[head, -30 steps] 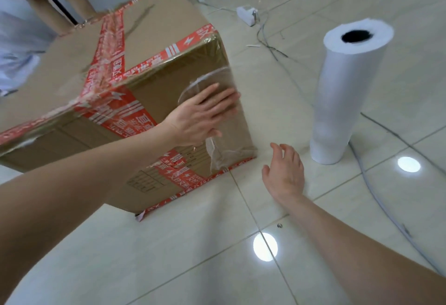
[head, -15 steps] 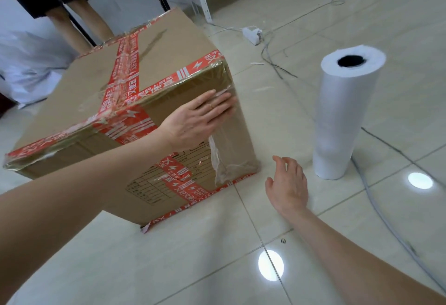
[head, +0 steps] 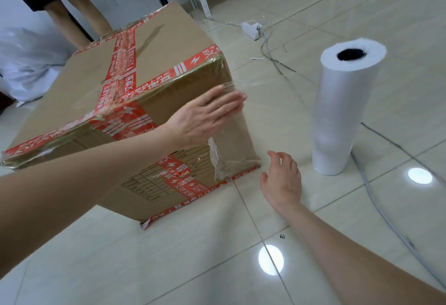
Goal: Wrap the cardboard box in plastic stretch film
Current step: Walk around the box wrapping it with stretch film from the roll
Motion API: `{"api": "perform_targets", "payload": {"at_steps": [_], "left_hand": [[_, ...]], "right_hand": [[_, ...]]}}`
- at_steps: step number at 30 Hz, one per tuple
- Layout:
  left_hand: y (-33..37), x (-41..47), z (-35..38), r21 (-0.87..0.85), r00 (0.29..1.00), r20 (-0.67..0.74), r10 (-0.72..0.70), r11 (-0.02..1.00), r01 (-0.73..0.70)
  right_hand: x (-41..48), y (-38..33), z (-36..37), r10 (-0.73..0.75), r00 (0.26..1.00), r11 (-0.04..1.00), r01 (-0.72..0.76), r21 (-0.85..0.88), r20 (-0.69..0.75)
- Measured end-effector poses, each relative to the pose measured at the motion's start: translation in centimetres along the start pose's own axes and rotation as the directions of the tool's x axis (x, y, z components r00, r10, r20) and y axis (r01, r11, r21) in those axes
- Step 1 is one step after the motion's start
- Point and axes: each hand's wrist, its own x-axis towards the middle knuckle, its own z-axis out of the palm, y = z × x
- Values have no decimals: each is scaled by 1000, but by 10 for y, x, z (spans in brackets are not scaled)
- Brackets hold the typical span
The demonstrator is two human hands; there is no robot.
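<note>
On the tiled floor [head: 169, 268], red-taped cardboard box [head: 156, 63], left hand [head: 205, 116] flat with straight fingers pressing stretch film [head: 229, 155] onto its near side, right hand [head: 282, 179] relaxed, holding nothing, film roll [head: 342, 116] upright nearby

Left hand [head: 200, 121], right hand [head: 282, 180]: forearms bare; thin ring [head: 219, 104] on left fingers [head: 230, 101].
</note>
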Motion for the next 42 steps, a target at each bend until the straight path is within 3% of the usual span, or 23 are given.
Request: {"api": "perform_targets", "payload": {"at_steps": [3,8,12,16,18,22,26,30,35,38,42], "left_hand": [[3,1,20,110,999,32,-30,994,26],[38,12,21,-15,993,120,4,1000,-2],[54,13,39,-3,984,175,32,999,-31],[57,20,28,-274,989,69,130,956,-106],[52,18,30,-214,991,15,131,969,-124],[47,12,32,47,976,201,84,994,-96],[45,19,24,54,983,181,16,998,-26],[14,26,15,33,995,8,-99,995,99],[7,16,16,106,993,59,-102,990,96],[8,16,15,-38,993,38,-112,993,114],[19,13,18,-170,998,46,34,985,-26]], "right_hand": [[3,-3,1,-7,1000,1000,7,13,-9],[5,-4,2,17,999,1000,-16,18,-32],[13,-1,5,3,999,1000,-2,21,-47],[15,5,8,27,999,1000,-26,9,-45],[14,6,12,20,999,1000,-20,9,-37],[14,5,18,10,999,999,-8,37,-50],[14,2,18,5,999,999,-4,48,-32],[15,2,19,9,1000,999,-8,51,-25],[15,3,16,24,1000,998,-24,51,-7],[17,2,12,16,1000,999,-16,45,-9],[18,0,10,17,1000,999,-16,49,-20]]}}
